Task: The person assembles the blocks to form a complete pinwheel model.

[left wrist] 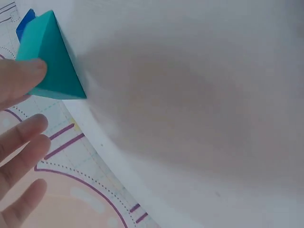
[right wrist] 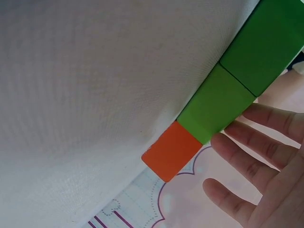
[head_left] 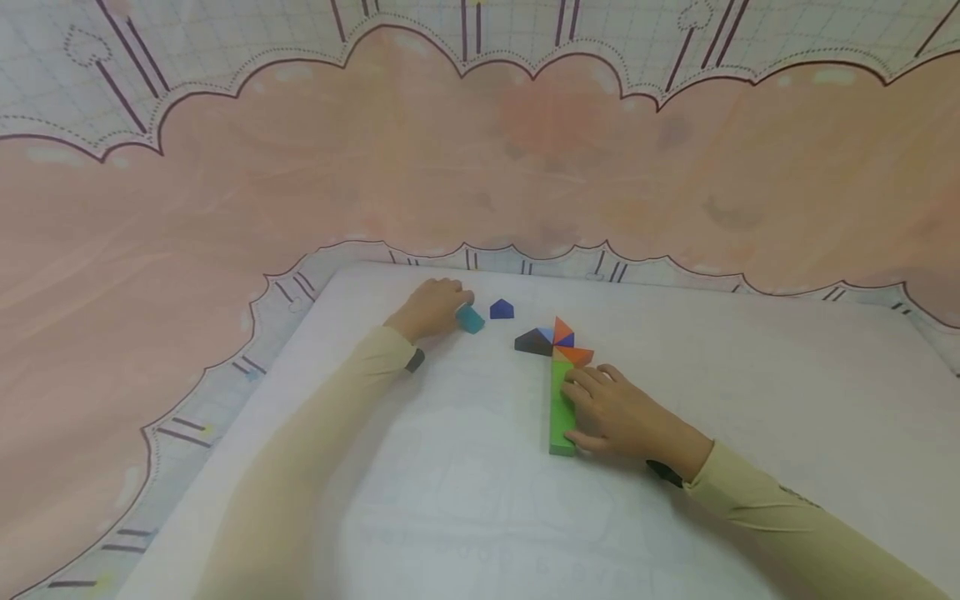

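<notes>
In the head view my left hand [head_left: 429,310] holds a teal block [head_left: 471,319] at the far side of the table. The left wrist view shows this teal block [left wrist: 61,71] as a wedge with my thumb pressed on its side; the other fingers stand apart from it. My right hand [head_left: 626,417] rests against the right side of a long green bar [head_left: 560,408]. In the right wrist view its loosely extended fingers lie along a light green block [right wrist: 216,102], which abuts a dark green block [right wrist: 266,45] and an orange block [right wrist: 172,151].
Beyond the green bar, orange [head_left: 562,330], black [head_left: 534,342], light blue [head_left: 547,334] and dark blue [head_left: 567,340] blocks meet in a pinwheel-like cluster. A separate blue block [head_left: 502,311] lies right of my left hand. Patterned cloth [head_left: 480,167] rises behind the white table [head_left: 450,500].
</notes>
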Action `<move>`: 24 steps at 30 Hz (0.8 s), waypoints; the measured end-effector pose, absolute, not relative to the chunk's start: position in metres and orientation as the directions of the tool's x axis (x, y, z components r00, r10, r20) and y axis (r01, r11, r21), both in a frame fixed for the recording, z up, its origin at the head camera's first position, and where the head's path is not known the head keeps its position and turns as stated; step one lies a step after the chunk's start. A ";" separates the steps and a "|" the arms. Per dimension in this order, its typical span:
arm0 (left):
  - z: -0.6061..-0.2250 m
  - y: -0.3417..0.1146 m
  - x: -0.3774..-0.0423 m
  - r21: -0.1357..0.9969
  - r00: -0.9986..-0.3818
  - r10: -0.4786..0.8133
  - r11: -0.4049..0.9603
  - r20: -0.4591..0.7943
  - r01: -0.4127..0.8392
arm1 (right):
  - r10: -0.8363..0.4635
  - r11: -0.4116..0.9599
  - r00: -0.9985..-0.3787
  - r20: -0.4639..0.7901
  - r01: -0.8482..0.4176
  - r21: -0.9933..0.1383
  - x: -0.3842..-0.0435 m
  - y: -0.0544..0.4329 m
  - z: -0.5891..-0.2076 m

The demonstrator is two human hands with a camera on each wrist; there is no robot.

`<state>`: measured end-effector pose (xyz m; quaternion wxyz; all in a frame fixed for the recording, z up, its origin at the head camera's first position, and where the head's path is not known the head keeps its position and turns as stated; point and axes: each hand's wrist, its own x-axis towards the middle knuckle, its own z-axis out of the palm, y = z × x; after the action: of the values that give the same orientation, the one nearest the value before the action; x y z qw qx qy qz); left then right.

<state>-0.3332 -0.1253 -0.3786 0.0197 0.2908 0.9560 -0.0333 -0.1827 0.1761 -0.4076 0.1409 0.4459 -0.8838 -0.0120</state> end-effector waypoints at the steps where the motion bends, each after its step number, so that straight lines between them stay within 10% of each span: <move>1: -0.378 -0.127 -0.332 -0.059 -0.828 0.558 0.826 -0.054 0.561 | -0.792 0.602 -0.564 0.236 -0.785 0.147 -0.183 0.176 -0.407; 24: -0.383 -0.131 -0.308 -0.036 -0.757 0.653 0.756 -0.025 0.653 | -0.776 0.625 -0.596 0.204 -0.769 0.131 -0.183 0.176 -0.408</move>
<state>-0.3085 -0.1307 -0.3828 0.0053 0.3483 0.9371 -0.0212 -0.1828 0.1756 -0.4081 0.1214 0.4326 -0.8932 -0.0148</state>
